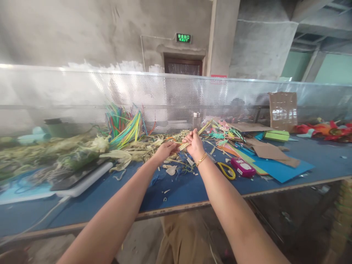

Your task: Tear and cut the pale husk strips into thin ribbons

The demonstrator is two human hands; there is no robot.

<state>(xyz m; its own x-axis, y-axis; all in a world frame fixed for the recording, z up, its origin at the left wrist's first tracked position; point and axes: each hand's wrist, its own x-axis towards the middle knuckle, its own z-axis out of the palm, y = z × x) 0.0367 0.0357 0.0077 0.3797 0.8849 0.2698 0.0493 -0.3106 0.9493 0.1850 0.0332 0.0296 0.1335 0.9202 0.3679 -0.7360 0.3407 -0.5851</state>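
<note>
Above the blue table (187, 190) the person is holding a pale dried leaf strip (204, 128), the left hand (165, 149) pinching its eight-o'clock end and the right hand (195, 143) curling shut around its middle, and the strip, probably light and brittle, is asking for a gentle hold near those points.

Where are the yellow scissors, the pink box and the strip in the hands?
yellow scissors (226, 170): head view, handle loop.
pink box (243, 167): head view, top face.
pale strip (205, 127): head view, free upper end.
</note>
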